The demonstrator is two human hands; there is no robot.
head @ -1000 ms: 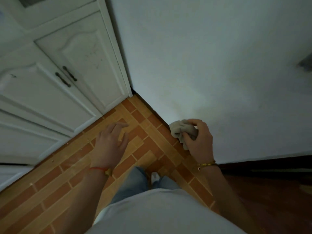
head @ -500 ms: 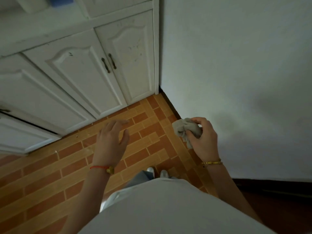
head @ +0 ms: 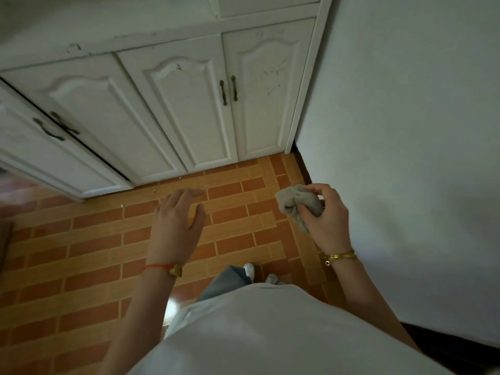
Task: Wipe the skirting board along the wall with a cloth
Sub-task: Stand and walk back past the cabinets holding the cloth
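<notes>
My right hand [head: 326, 215] grips a crumpled grey cloth [head: 297, 203] in the air, close to the white wall [head: 405, 131] on the right. A dark skirting board [head: 303, 165] runs along the foot of that wall, from the cabinet corner back toward me; my hand and the cloth hide part of it. My left hand [head: 177, 223] hovers flat over the brick-patterned floor [head: 94, 239], fingers spread, holding nothing. Both hands are well above the floor.
White cabinets with dark handles [head: 228, 89] fill the far side; one door at the left [head: 54, 136] stands slightly ajar. My feet in pale shoes [head: 250, 270] stand near the wall. A darker strip [head: 446, 345] lies at the lower right.
The view has swung left, so the cabinets now face me squarely. Both hands keep about the same pose, the right one still holding the cloth.
</notes>
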